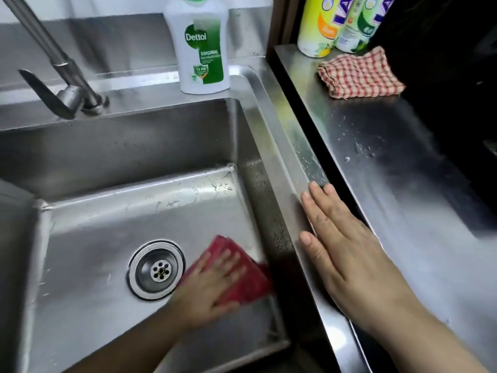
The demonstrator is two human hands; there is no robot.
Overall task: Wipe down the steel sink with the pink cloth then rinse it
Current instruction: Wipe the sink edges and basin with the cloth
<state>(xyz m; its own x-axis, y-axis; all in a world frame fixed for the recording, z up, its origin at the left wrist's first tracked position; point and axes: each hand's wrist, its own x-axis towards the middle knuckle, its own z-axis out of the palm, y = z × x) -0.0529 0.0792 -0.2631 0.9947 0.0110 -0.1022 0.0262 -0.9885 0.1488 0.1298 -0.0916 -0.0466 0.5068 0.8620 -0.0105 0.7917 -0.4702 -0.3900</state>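
The steel sink (113, 222) fills the left of the view, with a round drain (156, 270) in its floor. A pink cloth (248, 278) lies on the sink floor just right of the drain, against the right wall. My left hand (212, 286) presses flat on the cloth, fingers spread and blurred. My right hand (347, 254) rests palm down on the sink's right rim, holding nothing. The steel tap (53, 57) rises at the back left; no water runs from it.
A white and green Dettol bottle (200, 41) stands on the back ledge. On the steel counter (403, 162) to the right lie a red checked cloth (360, 74) and two spray bottles (338, 22). Water drops dot the counter and rim.
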